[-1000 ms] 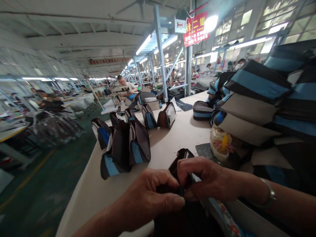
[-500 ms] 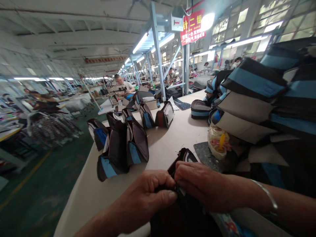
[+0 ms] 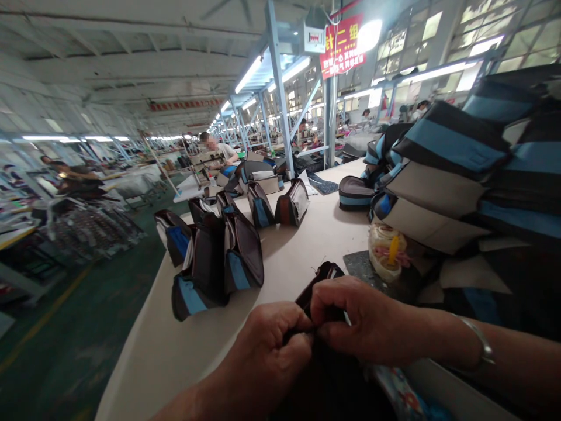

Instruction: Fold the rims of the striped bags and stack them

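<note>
A dark fabric bag (image 3: 328, 380) lies close in front of me at the table's near edge, its far end (image 3: 326, 275) showing loose threads. My left hand (image 3: 274, 339) is closed on the bag's edge, thumb and forefinger pinching it. Right beside it, my right hand (image 3: 355, 318) is also closed, fingertips pinched on the same edge and almost touching the left hand. Whether a small part sits between the fingertips is hidden. A bracelet (image 3: 480, 342) circles the right wrist. Several dark bags with blue panels, such as this one (image 3: 243, 254), stand beyond my left hand.
A large pile of black, blue and grey bags (image 3: 456, 140) rises on the right. A whitish container (image 3: 388, 251) with a yellow-handled item sits on a dark mat (image 3: 357, 266). The pale table (image 3: 210, 351) has its left edge beside a green floor. Another person (image 3: 219, 149) sits farther back.
My right hand has lifted slightly and its fingers have curled into a tighter pinch. The left thumb has bent inward. The bags on the table stay where they were.
</note>
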A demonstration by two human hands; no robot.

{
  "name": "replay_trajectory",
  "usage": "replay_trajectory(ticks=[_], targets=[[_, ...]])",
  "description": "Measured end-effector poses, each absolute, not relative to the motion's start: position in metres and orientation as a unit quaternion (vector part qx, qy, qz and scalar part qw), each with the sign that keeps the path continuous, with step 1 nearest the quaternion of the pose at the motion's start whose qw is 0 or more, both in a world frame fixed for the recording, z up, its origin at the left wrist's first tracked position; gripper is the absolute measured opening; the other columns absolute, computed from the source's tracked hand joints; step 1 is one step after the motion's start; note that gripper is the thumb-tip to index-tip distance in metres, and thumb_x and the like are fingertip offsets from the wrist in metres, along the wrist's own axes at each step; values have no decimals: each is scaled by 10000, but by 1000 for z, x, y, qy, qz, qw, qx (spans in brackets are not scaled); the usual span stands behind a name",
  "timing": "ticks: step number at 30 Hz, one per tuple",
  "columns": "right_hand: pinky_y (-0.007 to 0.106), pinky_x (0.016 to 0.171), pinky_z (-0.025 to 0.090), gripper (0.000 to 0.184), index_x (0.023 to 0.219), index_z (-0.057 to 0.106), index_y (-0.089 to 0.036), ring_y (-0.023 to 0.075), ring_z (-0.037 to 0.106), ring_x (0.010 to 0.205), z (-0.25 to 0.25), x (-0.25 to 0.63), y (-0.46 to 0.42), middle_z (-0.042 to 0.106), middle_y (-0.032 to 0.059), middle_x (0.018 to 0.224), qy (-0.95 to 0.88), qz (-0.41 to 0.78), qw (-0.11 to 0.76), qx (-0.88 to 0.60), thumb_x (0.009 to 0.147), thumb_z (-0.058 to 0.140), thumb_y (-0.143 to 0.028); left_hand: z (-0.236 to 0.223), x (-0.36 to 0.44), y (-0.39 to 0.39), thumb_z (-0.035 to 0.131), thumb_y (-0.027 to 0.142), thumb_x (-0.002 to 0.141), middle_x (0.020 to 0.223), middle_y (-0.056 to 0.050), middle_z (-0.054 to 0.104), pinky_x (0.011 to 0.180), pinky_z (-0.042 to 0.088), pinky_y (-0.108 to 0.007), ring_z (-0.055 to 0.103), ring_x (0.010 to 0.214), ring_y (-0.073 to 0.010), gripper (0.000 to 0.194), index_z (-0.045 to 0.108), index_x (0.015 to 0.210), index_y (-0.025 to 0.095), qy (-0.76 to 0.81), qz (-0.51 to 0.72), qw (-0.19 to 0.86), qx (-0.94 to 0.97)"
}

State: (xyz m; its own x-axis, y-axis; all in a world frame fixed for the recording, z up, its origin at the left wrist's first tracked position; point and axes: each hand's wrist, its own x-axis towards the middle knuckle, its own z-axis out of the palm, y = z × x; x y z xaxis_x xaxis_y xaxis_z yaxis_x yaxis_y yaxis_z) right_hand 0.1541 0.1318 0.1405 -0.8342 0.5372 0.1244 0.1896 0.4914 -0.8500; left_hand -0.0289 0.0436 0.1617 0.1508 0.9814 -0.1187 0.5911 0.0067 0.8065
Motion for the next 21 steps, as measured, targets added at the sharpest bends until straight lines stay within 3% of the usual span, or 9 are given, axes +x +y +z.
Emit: replay_trajectory(ticks=[3,7,10,12,14,18,21], targets=[[208,574,347,167,778,598,-160,81,472,616,130,154,131,568,-33,711,-857,413,256,-175,681,526,-45,163,-32,44,523,206,811,676,34,518,626,333,-253,476,675,-113,152,600,691,157,598,252,376,662],[260,586,340,116,808,559,-133,118,452,666,129,160,126,555,28,764,-906,244,341,-47,781,492,-43,168,-43,48,520,280,866,732,36,491,635,322,-250,437,712,-115,172,633,814,160,551,208,485,647],[326,661,374,165,826,578,-112,161,413,696,138,168,120,552,70,767,-946,105,305,12,887,429,-72,169,-50,52,462,469,957,705,39,371,603,280,-265,332,669,-109,381,548,759,155,520,186,539,636],[356,708,390,221,824,579,-116,174,397,699,143,174,117,541,75,760,-962,62,263,33,935,389,-101,170,-50,54,469,513,960,705,41,351,585,269,-266,306,656,-106,421,535,751,153,507,156,548,647],[341,730,411,212,857,569,-119,173,433,734,144,179,117,553,79,804,-961,116,249,33,963,386,-134,171,-47,53,506,455,954,729,38,406,606,301,-250,358,680,-103,355,577,783,152,498,134,530,674],[240,722,423,202,985,560,-133,120,505,799,148,185,128,572,48,890,-882,396,244,-73,1031,393,-238,172,-34,50,497,288,952,756,41,487,643,344,-210,435,707,-91,236,542,757,163,505,163,441,724],[239,770,421,214,945,590,-138,111,511,820,156,182,138,571,38,915,-874,456,153,-73,1028,447,-273,169,-27,46,481,232,944,739,41,495,631,343,-208,431,673,-84,228,491,726,165,497,203,375,756]])
